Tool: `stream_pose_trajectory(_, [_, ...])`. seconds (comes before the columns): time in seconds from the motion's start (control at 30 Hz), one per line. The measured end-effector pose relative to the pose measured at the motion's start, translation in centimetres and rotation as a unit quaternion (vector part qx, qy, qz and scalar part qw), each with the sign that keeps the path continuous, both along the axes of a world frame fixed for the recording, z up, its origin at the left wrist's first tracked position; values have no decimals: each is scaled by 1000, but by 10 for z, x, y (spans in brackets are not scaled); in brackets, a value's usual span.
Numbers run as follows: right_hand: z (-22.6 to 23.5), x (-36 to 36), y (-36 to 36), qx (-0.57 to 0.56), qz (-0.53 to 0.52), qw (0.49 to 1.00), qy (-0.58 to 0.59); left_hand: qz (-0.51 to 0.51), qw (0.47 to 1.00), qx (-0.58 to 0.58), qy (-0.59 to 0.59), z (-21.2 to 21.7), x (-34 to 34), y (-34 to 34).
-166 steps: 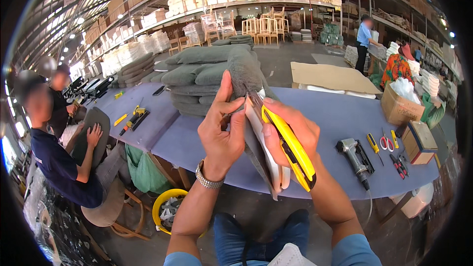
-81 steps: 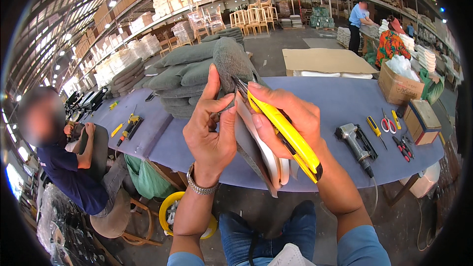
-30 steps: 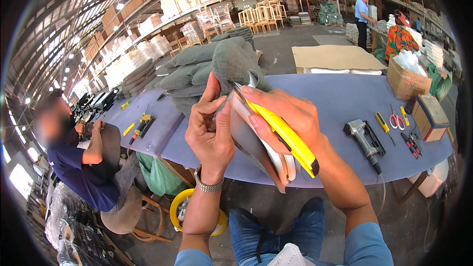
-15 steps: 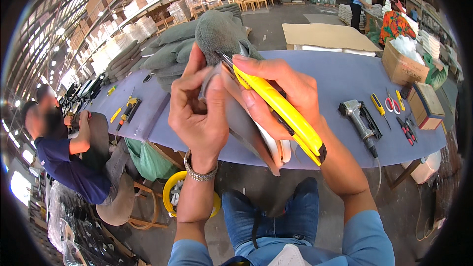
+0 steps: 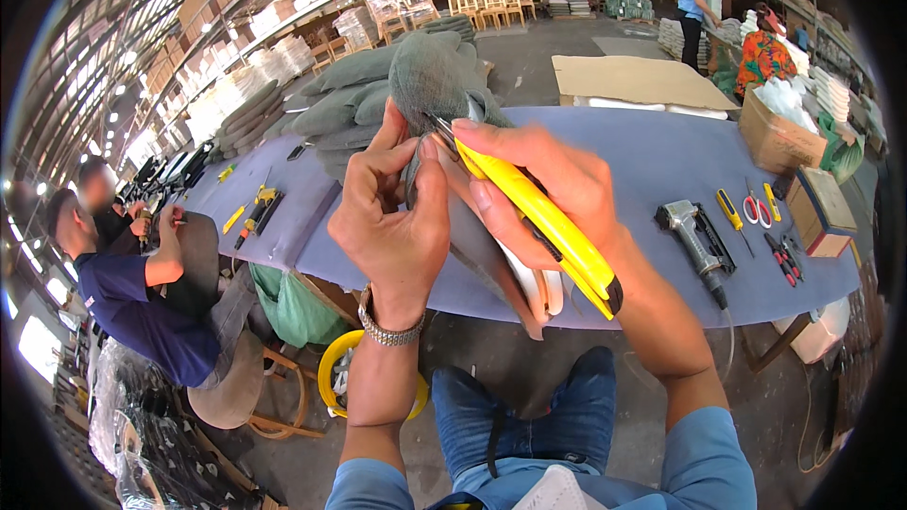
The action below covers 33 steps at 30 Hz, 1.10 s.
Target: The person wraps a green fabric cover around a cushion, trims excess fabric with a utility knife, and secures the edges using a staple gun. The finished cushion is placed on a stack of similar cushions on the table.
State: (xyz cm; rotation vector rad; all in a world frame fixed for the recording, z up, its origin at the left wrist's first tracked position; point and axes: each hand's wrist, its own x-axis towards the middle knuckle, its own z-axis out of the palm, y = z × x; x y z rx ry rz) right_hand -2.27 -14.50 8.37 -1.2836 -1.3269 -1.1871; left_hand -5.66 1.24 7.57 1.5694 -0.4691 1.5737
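Note:
A grey-green fabric-covered padded piece (image 5: 430, 80) is held up in front of me over the work table, its thin edge and pale underside slanting down toward me. My left hand (image 5: 392, 217) pinches the loose fabric edge between thumb and fingers just below the padded end. In my right hand (image 5: 567, 179) is a yellow utility knife (image 5: 567, 250), gripped along its handle. Its blade tip meets the fabric close beside my left fingertips; how deep it goes is hidden.
A pneumatic staple gun (image 5: 692, 236), a yellow screwdriver (image 5: 728, 210), scissors (image 5: 756, 208) and pliers (image 5: 784, 260) lie at the right. Grey-green cushions (image 5: 350, 85) are piled behind. A yellow bucket (image 5: 331, 368) stands below; a co-worker (image 5: 142, 293) sits at left.
The whole view has shifted slightly. Both hands keep their hold, and the knife blade stays at the fabric edge with only a small movement.

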Motion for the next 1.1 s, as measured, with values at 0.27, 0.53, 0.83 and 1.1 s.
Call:
stream_pose_trajectory(0.27, [-6,0,-3,5,-5,1000,-25,-12,1000,-2,2,1,-6,-3])
stream_pose_trajectory(0.53, [-5,2,-2,-2,-1,1000,-24,-23,1000,8,-4,1,-4,0])
stream_pose_trajectory(0.83, [-13,7,-4,-10,-35,999,-17,-1,999,29,-16,-1,4,-1])
stream_pose_trajectory(1.1, [-7,8,1,35,1,999,-25,-39,999,4,-16,0,0,-10])
